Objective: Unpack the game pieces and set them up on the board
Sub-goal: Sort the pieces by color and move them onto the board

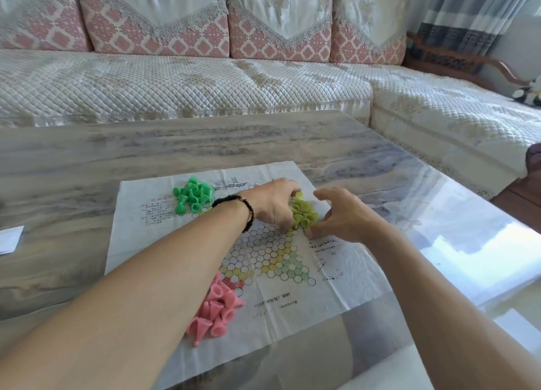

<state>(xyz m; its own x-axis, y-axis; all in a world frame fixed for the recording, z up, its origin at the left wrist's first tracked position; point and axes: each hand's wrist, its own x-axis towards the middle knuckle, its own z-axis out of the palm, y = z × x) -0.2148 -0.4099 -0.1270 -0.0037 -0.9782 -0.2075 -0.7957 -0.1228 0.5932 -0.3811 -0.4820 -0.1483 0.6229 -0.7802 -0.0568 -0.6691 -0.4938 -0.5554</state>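
A paper game board [295,290] printed with coloured circles lies flat on the table. Three heaps of cone-shaped pieces sit on it: green pieces [191,195] at the far left, pink pieces [215,309] at the near left, yellow-green pieces [304,215] at the far right. My left hand [272,203], with a dark bead bracelet on the wrist, lies against the left side of the yellow-green heap, fingers curved into it. My right hand [339,215] cups the heap's right side, fingertips down by the pieces. Both hands hide part of the heap.
The board lies on a glossy marble-patterned table [117,155]. A white paper or packet [10,239] sits at the table's left edge. A quilted sofa [205,82] runs behind the table and round to the right.
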